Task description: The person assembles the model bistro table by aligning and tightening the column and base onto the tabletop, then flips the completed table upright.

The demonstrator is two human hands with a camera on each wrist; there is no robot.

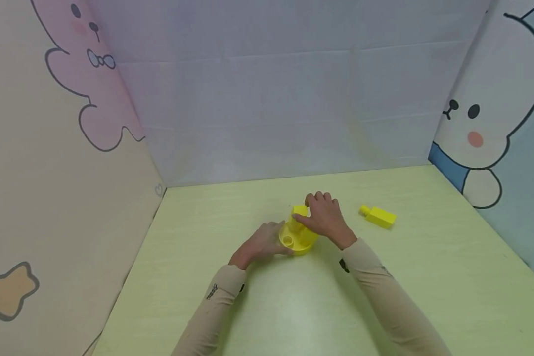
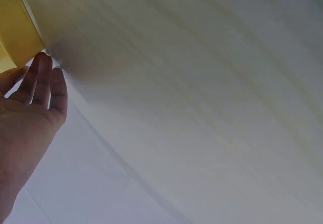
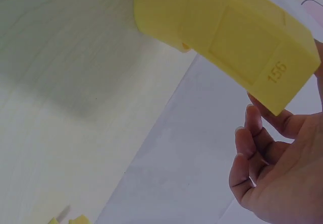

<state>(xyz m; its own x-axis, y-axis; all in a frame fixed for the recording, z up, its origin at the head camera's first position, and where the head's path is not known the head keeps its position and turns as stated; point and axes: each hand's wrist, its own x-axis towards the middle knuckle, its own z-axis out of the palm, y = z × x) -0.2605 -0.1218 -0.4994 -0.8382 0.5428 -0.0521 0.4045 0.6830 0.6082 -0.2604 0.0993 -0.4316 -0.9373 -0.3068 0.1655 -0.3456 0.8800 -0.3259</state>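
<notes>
On the table stands a shallow round yellow base (image 1: 299, 249) with a raised ring inside it. My left hand (image 1: 265, 240) grips its left side, thumb in front and fingers behind. My right hand (image 1: 326, 216) pinches the upper end of a yellow rectangular block (image 1: 299, 210) between thumb and forefinger. In the right wrist view this block (image 3: 247, 47) bears the number 156 and tilts in the picture, its far end meeting a rounded yellow part. Its lower end is hidden in the head view, so I cannot tell how it sits in the base.
A second yellow block (image 1: 380, 217) with a round knob at one end lies on the pale table (image 1: 427, 277), right of my right hand. A whitish sheet (image 1: 267, 113) rises behind the table's back edge. Walls with cartoon animals stand at both sides.
</notes>
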